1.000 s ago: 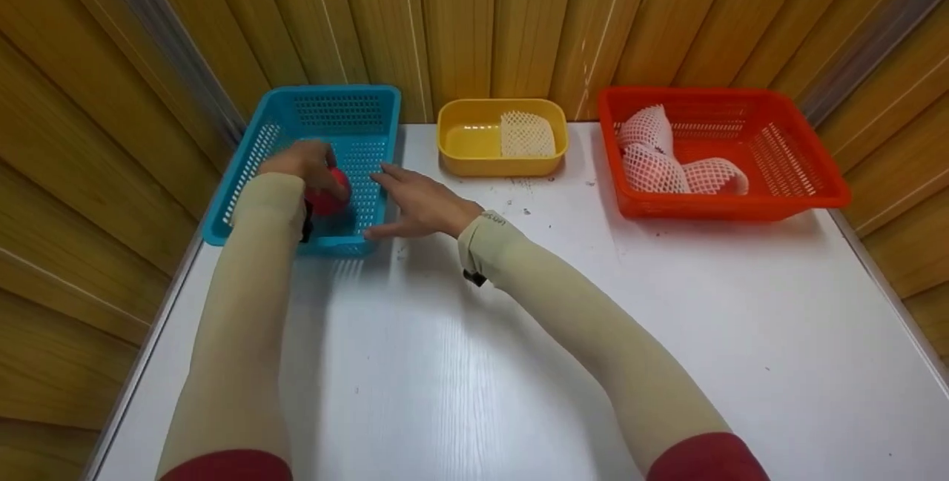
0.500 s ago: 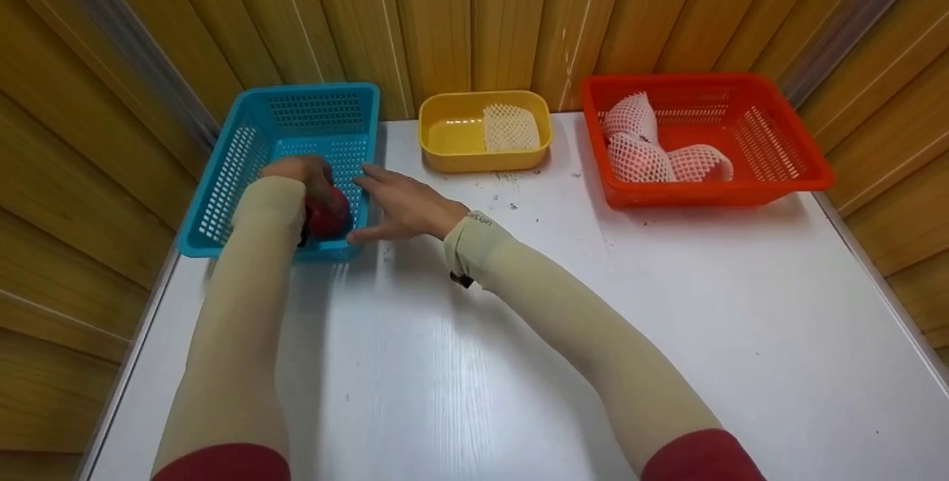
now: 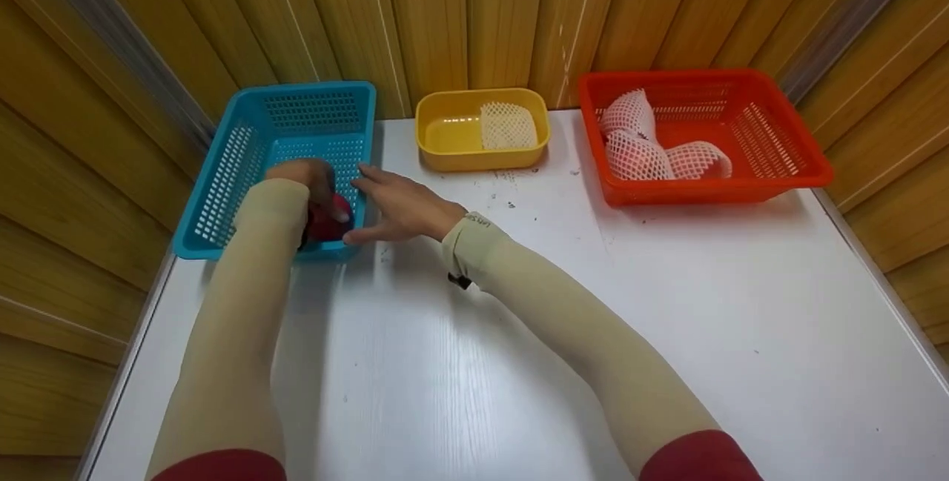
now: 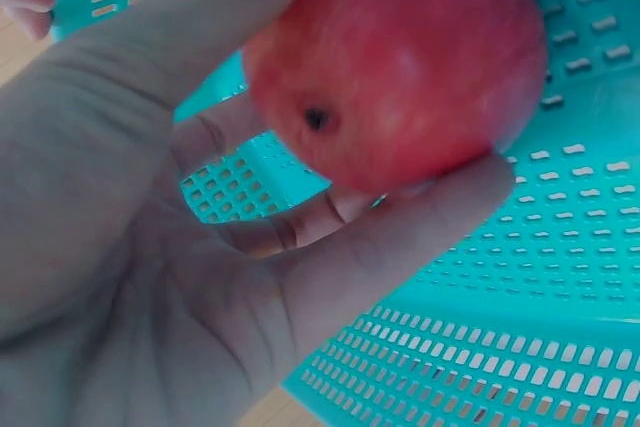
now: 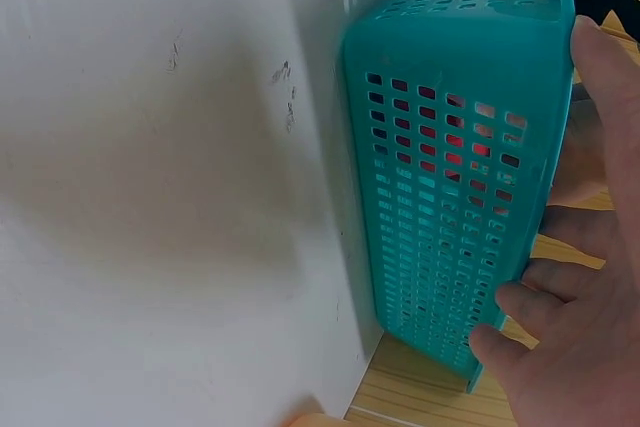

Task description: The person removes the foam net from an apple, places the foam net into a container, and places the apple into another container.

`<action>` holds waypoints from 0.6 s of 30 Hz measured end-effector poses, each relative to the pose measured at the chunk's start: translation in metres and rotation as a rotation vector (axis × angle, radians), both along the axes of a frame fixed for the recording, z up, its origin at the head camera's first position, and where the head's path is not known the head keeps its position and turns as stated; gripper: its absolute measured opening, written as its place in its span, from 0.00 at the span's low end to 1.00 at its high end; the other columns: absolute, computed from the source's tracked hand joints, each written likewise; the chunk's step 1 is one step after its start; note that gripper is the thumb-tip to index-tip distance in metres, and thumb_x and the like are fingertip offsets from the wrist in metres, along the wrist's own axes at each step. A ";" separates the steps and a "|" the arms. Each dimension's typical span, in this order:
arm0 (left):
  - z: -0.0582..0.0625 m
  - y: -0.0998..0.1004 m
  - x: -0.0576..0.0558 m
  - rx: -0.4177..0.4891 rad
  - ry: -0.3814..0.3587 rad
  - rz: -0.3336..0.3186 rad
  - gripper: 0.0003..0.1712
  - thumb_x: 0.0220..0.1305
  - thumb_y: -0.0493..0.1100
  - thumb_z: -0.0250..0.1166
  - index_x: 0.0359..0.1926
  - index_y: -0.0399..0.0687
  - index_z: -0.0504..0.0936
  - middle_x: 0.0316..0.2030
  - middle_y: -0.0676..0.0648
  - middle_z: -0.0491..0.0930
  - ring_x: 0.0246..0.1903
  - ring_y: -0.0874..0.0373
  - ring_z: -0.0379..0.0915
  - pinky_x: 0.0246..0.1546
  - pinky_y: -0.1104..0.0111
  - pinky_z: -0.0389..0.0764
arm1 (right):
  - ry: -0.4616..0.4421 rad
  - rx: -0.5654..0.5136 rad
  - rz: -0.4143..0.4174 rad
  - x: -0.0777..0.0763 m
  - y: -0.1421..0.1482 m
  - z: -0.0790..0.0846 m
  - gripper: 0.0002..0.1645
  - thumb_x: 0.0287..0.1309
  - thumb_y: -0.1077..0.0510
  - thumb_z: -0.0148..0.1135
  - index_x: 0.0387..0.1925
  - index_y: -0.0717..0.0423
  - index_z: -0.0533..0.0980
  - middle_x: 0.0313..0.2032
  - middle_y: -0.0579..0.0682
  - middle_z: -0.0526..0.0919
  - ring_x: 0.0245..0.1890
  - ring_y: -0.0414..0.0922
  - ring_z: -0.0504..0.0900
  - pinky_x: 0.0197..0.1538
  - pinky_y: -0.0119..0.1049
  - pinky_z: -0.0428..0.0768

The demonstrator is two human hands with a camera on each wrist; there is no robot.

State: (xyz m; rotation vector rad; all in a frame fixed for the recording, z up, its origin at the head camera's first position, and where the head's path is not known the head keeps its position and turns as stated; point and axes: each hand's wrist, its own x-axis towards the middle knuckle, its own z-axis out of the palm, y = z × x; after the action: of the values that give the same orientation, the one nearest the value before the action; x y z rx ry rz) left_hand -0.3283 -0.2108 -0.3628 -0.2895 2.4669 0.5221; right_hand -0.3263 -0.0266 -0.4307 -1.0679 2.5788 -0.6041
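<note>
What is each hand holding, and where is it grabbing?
The left hand grips a red apple round its sides. The right hand holds nothing, only resting open against the blue basket wall.

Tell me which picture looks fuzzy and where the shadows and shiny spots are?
Left wrist view: the red apple is so close that it looks soft and blurry. Head view: sharp, with grey arm shadows on the white table and a bright glare inside the yellow tub. Right wrist view: a dark shadow lies beside the blue basket.

red apple (image 4: 400,57), perforated teal basket (image 3: 245,162)
</note>
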 end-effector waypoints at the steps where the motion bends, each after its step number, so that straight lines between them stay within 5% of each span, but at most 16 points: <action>1: 0.001 0.000 0.001 0.004 0.003 0.002 0.39 0.58 0.43 0.78 0.67 0.43 0.71 0.64 0.32 0.69 0.59 0.34 0.64 0.62 0.35 0.70 | -0.006 0.001 -0.004 0.000 0.000 0.000 0.63 0.54 0.20 0.61 0.81 0.47 0.55 0.82 0.48 0.44 0.80 0.44 0.51 0.77 0.38 0.56; 18: 0.007 -0.001 0.011 0.090 -0.002 0.080 0.47 0.55 0.43 0.80 0.73 0.48 0.67 0.67 0.33 0.65 0.63 0.31 0.59 0.57 0.37 0.76 | 0.009 0.001 -0.009 0.002 0.005 -0.005 0.62 0.54 0.18 0.59 0.81 0.41 0.53 0.82 0.44 0.42 0.80 0.43 0.47 0.78 0.41 0.55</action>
State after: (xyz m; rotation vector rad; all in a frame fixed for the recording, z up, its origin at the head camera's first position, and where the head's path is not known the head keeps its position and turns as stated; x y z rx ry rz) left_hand -0.3171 -0.2114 -0.3553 -0.3530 2.4292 0.6647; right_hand -0.3241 -0.0220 -0.4356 -1.0610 2.5928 -0.6023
